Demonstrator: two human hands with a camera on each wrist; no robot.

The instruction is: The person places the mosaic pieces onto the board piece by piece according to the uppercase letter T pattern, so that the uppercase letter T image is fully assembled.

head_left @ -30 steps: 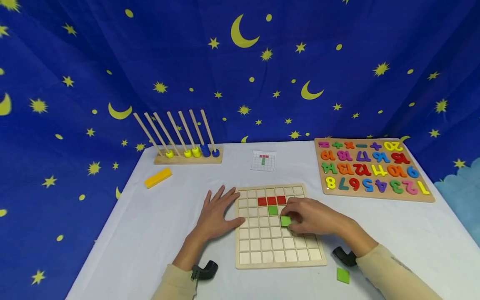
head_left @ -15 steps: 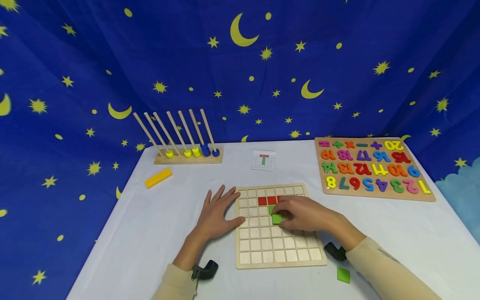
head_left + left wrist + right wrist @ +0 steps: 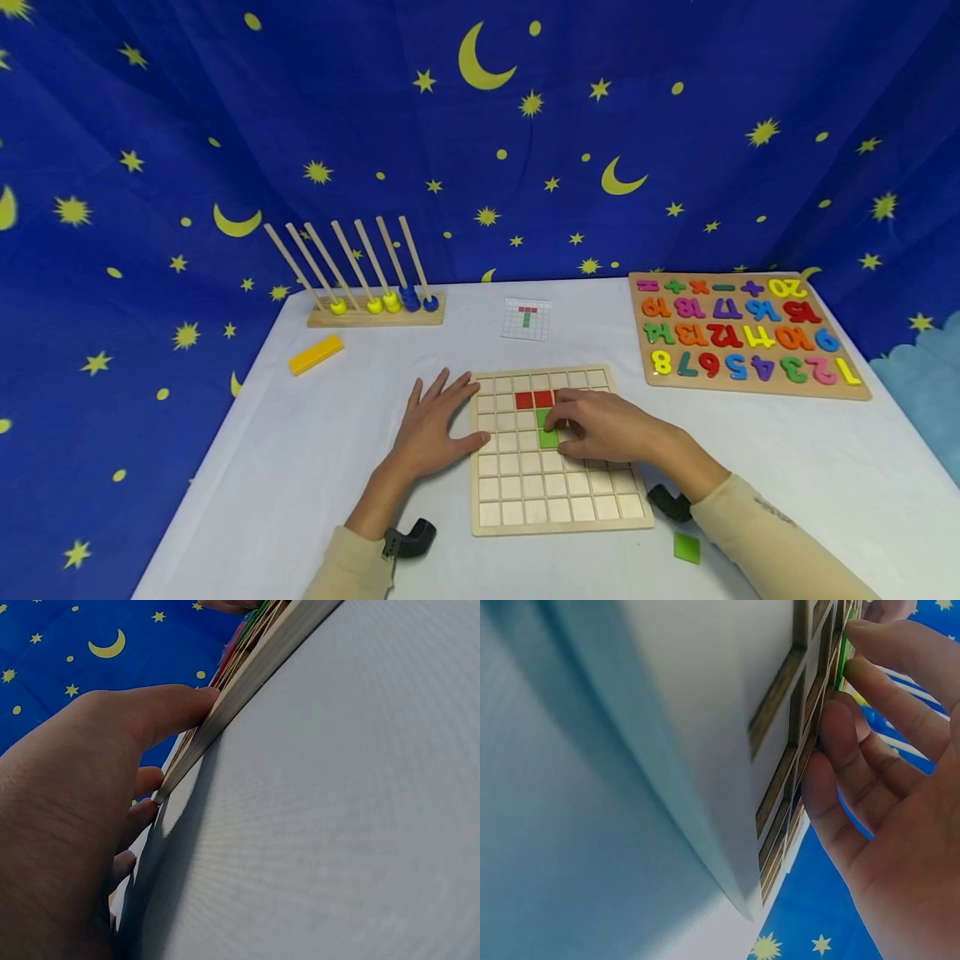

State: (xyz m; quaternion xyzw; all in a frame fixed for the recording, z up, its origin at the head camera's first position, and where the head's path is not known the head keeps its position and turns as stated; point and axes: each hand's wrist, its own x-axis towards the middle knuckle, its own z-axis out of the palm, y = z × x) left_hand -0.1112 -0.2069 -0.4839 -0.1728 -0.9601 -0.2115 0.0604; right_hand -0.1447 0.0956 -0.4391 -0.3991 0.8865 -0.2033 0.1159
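A wooden grid board (image 3: pixel 532 487) lies flat on the table. My left hand (image 3: pixel 429 437) rests at its left edge with fingers spread, the thumb touching the rim. Over the board, my right hand (image 3: pixel 609 427) pinches a green square tile (image 3: pixel 549 439), which sits in a cell right below another green tile (image 3: pixel 542 417). Thumb and finger meet the green tile's edge (image 3: pixel 845 649) in the right wrist view. Above them is a row of red tiles (image 3: pixel 533 400), its right end partly hidden by my right hand.
A pattern card (image 3: pixel 527 320) with a red and green T lies behind the board. An abacus with pegs (image 3: pixel 375 315) stands back left, a yellow block (image 3: pixel 316 356) before it. A number puzzle (image 3: pixel 750 335) lies at right. A loose green tile (image 3: pixel 686 547) is near my right wrist.
My right hand has moved left with the green tile and lowered it into the cell below the other green one. The left hand stays in place.
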